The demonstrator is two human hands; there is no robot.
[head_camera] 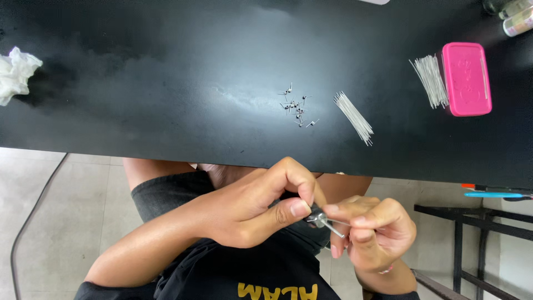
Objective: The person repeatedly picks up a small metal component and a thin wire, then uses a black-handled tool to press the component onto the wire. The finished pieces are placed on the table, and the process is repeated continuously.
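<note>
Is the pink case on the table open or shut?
Shut. The pink case lies flat on the black table with its lid down and no gap showing, beside a bundle of wires.

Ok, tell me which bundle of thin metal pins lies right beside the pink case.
The right-hand bundle, touching the pink case; the other bundle lies apart, mid-table.

A thin silvery pin (333, 228) is pinched between both hands, below the near edge of the black worktop (166, 83). It slants from upper left to lower right. Its upper end sits in a small dark tool tip (316, 214) caught between thumb and forefinger of the left hand (261, 208). Its lower end lies against the fingertips of the right hand (377, 233), which curl about it. The pin is straight and bare; whether it carries a bead is too small to tell.
</note>
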